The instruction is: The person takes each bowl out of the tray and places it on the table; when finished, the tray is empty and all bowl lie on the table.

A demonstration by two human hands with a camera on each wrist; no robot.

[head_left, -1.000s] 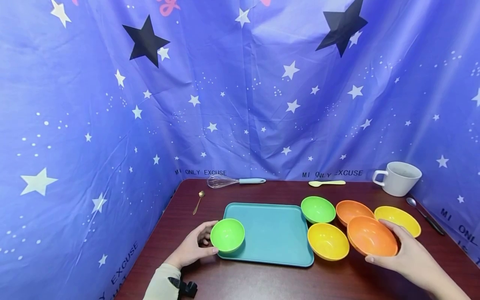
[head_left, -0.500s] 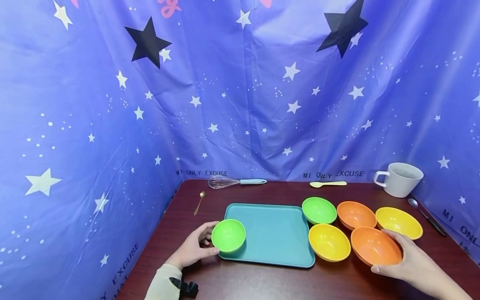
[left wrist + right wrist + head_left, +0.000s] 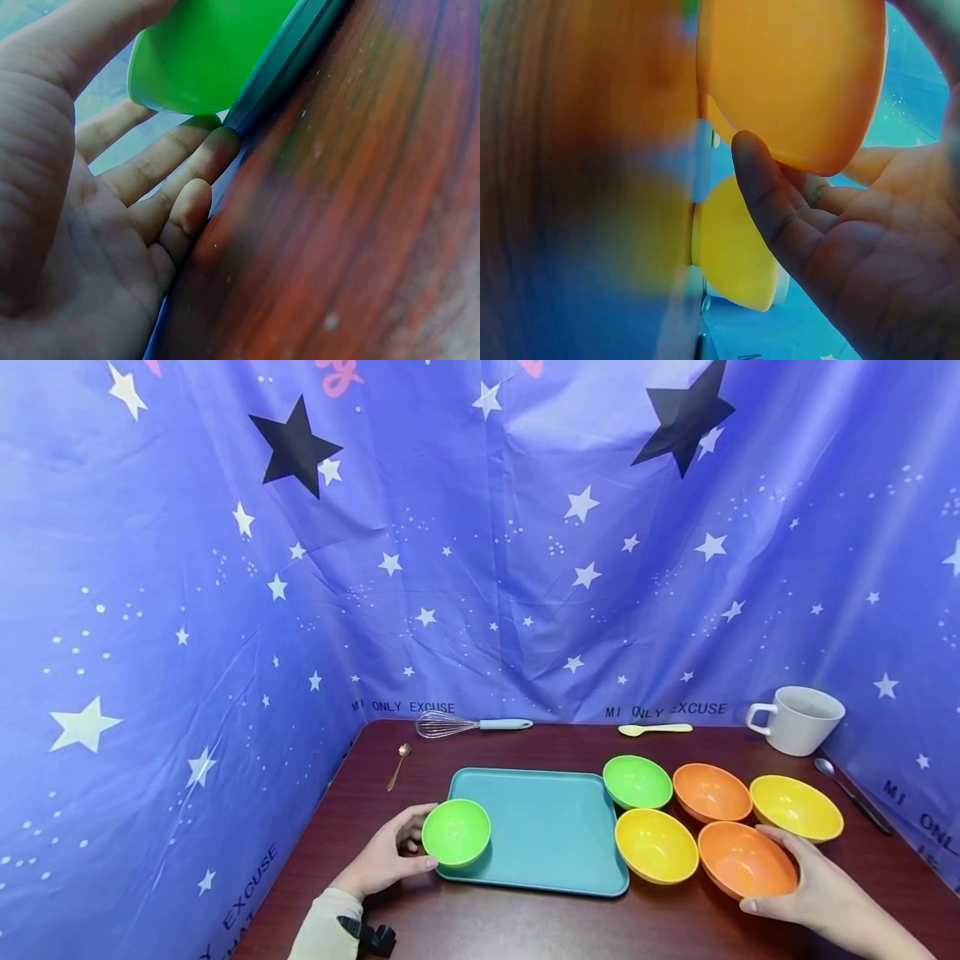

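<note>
Head view, lower frame: our left hand grips a green bowl at the tray's lower-left corner, while our right hand grasps an orange bowl resting on the surface lower right.

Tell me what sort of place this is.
Probably a staged tabletop set, not a real kitchen: a star-printed blue cloth backdrop walls in a dark wooden table, on which a teal tray, plastic bowls, a whisk and a white mug are laid out.
</note>
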